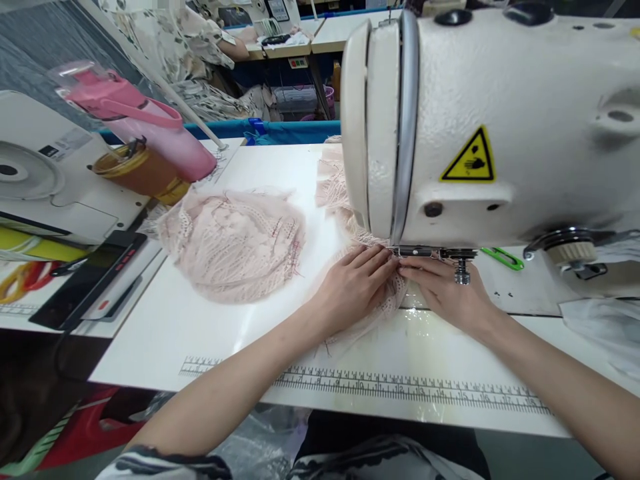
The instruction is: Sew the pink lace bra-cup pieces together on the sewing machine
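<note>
Pale pink lace fabric (395,293) runs beneath the head of a white sewing machine (475,80), around the presser foot (425,252). My left hand (353,283) is closed on this fabric, its fingers together and curved over it just left of the foot; its thumb is hidden. From the other side, my right hand (453,290) reaches in under the machine head. Its fingertips meet at the fabric's edge, close to the left fingertips, and the screw and foot parts cover some of its fingers. Another bunched piece of pink lace (235,243) lies flat to the left.
A ruler strip (360,385) runs along the table's front edge. At left stand a pink bottle (150,120), a brown cup (143,167) and red-handled scissors (43,275). A green tool (503,259) lies behind my right hand. Another person's arm (233,47) is at the back.
</note>
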{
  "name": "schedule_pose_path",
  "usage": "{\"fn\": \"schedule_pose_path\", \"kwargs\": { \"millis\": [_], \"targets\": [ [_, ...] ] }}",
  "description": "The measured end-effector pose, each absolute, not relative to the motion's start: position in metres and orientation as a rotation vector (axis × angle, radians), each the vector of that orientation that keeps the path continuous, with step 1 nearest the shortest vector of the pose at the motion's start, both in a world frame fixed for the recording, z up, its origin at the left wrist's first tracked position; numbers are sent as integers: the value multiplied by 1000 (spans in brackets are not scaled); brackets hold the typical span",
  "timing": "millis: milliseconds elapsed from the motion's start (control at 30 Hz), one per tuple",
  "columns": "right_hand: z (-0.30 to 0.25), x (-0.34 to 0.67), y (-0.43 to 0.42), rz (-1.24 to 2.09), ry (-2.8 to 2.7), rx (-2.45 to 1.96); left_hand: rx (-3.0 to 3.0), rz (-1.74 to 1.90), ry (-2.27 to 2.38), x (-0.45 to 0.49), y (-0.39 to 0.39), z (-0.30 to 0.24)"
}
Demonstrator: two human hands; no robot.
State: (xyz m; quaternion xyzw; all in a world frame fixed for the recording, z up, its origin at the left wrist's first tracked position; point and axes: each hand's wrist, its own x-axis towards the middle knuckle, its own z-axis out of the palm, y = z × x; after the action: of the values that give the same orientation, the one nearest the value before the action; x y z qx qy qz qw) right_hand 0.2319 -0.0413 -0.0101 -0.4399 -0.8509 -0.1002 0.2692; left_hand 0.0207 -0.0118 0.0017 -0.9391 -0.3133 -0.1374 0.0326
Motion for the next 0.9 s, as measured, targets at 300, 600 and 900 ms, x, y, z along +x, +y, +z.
{"fn": "schedule_pose_path", "kwargs": {
  "millis": [300, 600, 900],
  "targets": [
    [-14, 234, -37, -277, -2292, -1115, -2892, -395, -973, 18, -13, 2],
    [-18, 237, -38, -289, -2336, -1084, -2844, -519, -816, 3, -22, 41],
    [-15, 234, -38, -121, -2366, -936, -2864, -457, -839, -45, -75, 35]
  ]
}}
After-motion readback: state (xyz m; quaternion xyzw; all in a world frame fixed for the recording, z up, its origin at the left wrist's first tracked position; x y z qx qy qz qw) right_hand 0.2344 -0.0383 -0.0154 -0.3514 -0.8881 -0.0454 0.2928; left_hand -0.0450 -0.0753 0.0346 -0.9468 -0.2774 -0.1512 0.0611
